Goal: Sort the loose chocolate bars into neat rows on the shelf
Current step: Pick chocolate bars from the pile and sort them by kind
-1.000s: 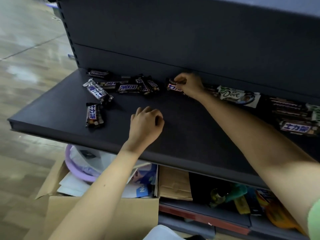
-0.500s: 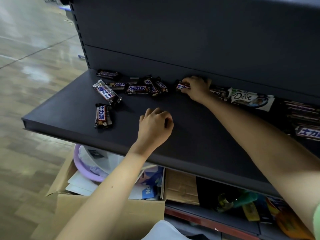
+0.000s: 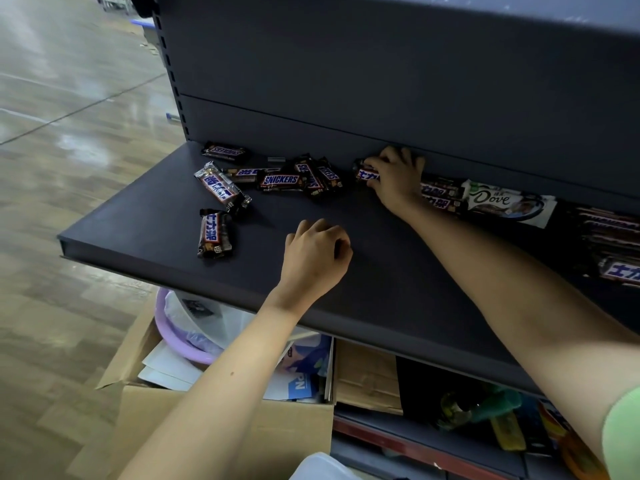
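Several loose Snickers bars lie on the dark shelf (image 3: 381, 289): a heap (image 3: 298, 178) at the back, one bar (image 3: 224, 151) in the back left corner, a silver-ended bar (image 3: 220, 187) lying askew, and one bar (image 3: 214, 233) alone nearer the front. My right hand (image 3: 398, 180) rests against the back wall, fingers closed on a Snickers bar (image 3: 365, 174). More bars (image 3: 438, 197) lie in a row right of it, then a white Dove bar (image 3: 509, 204). My left hand (image 3: 315, 252) hovers over the shelf's middle, loosely curled, holding nothing.
More Snickers bars (image 3: 616, 251) are lined up at the far right. Below the shelf sit an open cardboard box (image 3: 221, 431) with papers and a purple basin (image 3: 180, 344), plus a lower shelf (image 3: 485, 441) with assorted items. Wooden floor lies to the left.
My right hand has pushed its bar back against the rear wall, beside the row. My left hand has stayed put. The view has shifted left a little.
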Motion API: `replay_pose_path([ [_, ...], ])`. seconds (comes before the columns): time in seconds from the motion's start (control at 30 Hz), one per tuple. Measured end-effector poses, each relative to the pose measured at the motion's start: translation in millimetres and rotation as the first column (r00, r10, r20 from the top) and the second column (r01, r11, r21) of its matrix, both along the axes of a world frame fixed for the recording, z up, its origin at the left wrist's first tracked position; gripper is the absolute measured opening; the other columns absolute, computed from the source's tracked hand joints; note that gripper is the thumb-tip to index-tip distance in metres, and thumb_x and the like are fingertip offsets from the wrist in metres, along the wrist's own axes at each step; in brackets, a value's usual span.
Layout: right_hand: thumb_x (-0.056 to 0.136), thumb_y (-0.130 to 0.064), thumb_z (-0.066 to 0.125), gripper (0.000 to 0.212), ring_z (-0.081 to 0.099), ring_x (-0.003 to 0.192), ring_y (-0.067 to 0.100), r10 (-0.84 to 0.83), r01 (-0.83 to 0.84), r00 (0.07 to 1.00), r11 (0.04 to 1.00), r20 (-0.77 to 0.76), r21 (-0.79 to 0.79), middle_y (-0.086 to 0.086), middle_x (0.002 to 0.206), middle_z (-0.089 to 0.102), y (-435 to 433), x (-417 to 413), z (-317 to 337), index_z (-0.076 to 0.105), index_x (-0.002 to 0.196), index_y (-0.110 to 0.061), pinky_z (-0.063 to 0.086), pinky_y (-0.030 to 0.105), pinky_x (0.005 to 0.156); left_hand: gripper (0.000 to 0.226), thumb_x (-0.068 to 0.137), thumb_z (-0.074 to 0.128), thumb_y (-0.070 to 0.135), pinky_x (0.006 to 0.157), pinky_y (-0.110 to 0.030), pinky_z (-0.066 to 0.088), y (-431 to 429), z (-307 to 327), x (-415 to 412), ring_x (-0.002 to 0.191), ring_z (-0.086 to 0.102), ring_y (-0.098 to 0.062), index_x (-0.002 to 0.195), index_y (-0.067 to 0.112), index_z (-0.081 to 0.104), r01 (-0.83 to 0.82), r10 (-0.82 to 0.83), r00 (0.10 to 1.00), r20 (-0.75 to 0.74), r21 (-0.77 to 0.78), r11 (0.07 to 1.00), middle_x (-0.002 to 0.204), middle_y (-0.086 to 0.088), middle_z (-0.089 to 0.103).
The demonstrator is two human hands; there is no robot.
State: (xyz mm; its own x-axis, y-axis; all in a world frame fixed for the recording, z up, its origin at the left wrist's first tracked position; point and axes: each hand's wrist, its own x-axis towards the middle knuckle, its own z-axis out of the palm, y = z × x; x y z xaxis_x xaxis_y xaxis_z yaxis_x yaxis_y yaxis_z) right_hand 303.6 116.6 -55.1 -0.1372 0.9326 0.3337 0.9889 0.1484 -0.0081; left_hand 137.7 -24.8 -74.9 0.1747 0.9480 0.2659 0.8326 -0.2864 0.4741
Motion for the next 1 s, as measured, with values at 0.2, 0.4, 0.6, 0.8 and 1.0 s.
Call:
replay_pose_path([
  [0.2, 0.088, -0.023, 0.058, 0.038, 0.034, 0.122, 0.030, 0.029, -0.029, 1.000, 0.999, 0.004, 0.018, 0.006, 0.128, 0.045, -3, 4, 3, 0.051, 0.125, -0.018, 0.023, 0.040, 0.098, 0.022, 0.093, 0.045, 0.027, 0.081, -0.026, 0.027, 0, 0, -1, 0.109, 0.044, -0.021, 0.103, 0.023, 0.064, -0.001, 0.001, 1.000, 0.008, -0.004, 1.000, 0.110, 0.004, 0.058],
  [0.4, 0.088, -0.016, 0.055, 0.019, 0.036, 0.120, 0.027, 0.023, -0.024, 1.000, 1.000, -0.013, -0.006, 0.005, 0.124, 0.047, -8, 9, 1, 0.060, 0.107, -0.014, 0.022, 0.038, 0.097, 0.022, 0.093, 0.044, 0.027, 0.081, -0.027, 0.028, 1, 0, 0, 0.108, 0.044, -0.021, 0.103, 0.024, 0.064, 0.001, -0.001, 1.000, 0.006, -0.003, 1.000, 0.110, 0.004, 0.058],
  [0.6, 0.093, -0.028, 0.049, 0.023, 0.044, 0.117, 0.023, 0.134, -0.136, 0.982, 0.991, -0.134, -0.010, 0.002, 0.123, 0.050, -14, -30, 1, 0.059, 0.112, -0.018, 0.024, 0.037, 0.097, 0.021, 0.093, 0.045, 0.026, 0.081, -0.028, 0.028, 0, -1, 1, 0.108, 0.044, -0.021, 0.100, 0.023, 0.065, -0.002, 0.002, 1.000, 0.022, -0.003, 1.000, 0.109, 0.004, 0.058],
  [0.8, 0.091, -0.035, 0.056, 0.040, 0.052, 0.115, 0.022, 0.043, -0.141, 0.909, 0.968, -0.414, -0.209, 0.007, 0.127, 0.055, -9, -66, 0, 0.052, 0.123, -0.012, 0.042, 0.030, 0.087, 0.021, 0.092, 0.045, 0.025, 0.079, -0.027, 0.027, -1, -1, -1, 0.107, 0.045, -0.021, 0.097, 0.022, 0.065, -0.006, 0.006, 0.999, 0.042, 0.003, 1.000, 0.106, 0.004, 0.059],
  [1.0, 0.085, -0.028, 0.066, 0.039, 0.056, 0.107, 0.021, -0.108, -0.028, 0.834, 0.971, -0.541, -0.238, 0.006, 0.118, 0.059, -11, -63, 2, 0.052, 0.116, -0.011, 0.044, 0.030, 0.081, 0.022, 0.093, 0.044, 0.026, 0.081, -0.028, 0.030, 0, -1, -2, 0.107, 0.045, -0.021, 0.100, 0.022, 0.064, 0.003, -0.003, 0.999, 0.044, 0.002, 1.000, 0.109, 0.004, 0.059],
])
